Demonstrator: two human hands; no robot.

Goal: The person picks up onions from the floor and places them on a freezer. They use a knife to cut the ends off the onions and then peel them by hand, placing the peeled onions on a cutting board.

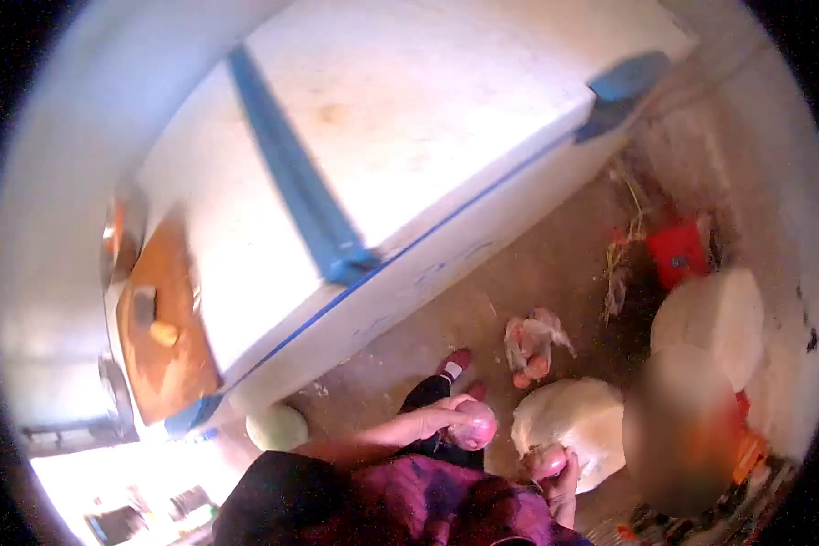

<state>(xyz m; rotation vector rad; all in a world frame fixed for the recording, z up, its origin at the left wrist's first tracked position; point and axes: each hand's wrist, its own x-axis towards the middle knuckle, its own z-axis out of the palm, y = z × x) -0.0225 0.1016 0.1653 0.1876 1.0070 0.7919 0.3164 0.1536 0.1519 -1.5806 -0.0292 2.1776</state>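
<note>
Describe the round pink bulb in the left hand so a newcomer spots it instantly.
Find the large white blue-edged unit across the top. Below it, the left hand holds the round pink bulb. Unlike the similar bulb in the right hand, it shows left of the pale rounded bundle.

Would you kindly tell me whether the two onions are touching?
Apart: the head view shows a clear gap between the onion in the left hand and the other onion in the right hand.

White chest [446,127] fills upper centre; brown board [177,382] at left; red box [676,255], right; pale round object [277,428], lower centre-left.
</note>
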